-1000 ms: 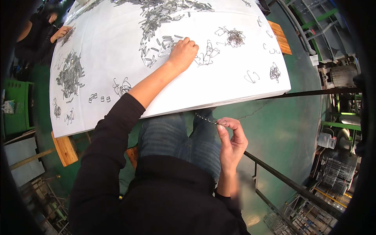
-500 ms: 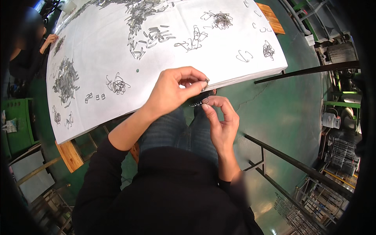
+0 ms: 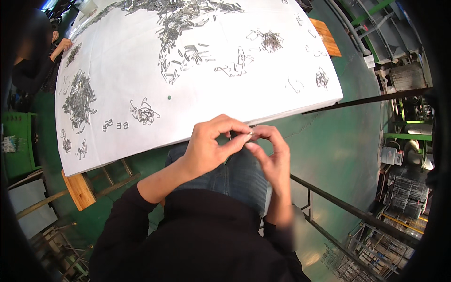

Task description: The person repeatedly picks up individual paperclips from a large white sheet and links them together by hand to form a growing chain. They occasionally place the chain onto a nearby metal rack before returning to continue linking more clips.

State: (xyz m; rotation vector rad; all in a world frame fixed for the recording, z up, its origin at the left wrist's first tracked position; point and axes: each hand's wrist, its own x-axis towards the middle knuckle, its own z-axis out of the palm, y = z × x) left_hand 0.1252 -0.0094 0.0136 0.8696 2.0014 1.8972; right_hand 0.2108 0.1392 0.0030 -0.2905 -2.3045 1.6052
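Note:
My left hand (image 3: pixel 206 146) pinches a small metal piece (image 3: pixel 251 133) between thumb and forefinger, just off the table's near edge and above my lap. Curled in from the other side, my right hand (image 3: pixel 274 157) brings its forefinger to the same piece, its thumb a little lower. Whatever sits between the right fingertips is too small and covered to make out. On the white-covered table (image 3: pixel 188 113) beyond lie a tangle of bent wire hooks (image 3: pixel 144 113), a looser group of hooks (image 3: pixel 235 66) and scattered short metal clips (image 3: pixel 188 55).
A dense pile of metal clips (image 3: pixel 79 103) lies at the table's left, near several small square links (image 3: pixel 117 125). More wire hooks (image 3: pixel 271 41) lie far right. Another person's hand (image 3: pixel 62 46) rests at the left edge. A dark metal rail (image 3: pixel 347 207) runs at right.
My hands have come together at the fingertips; the left has moved down toward the right. Earlier, a thin wire piece showed in my right fingers. The view has shifted slightly.

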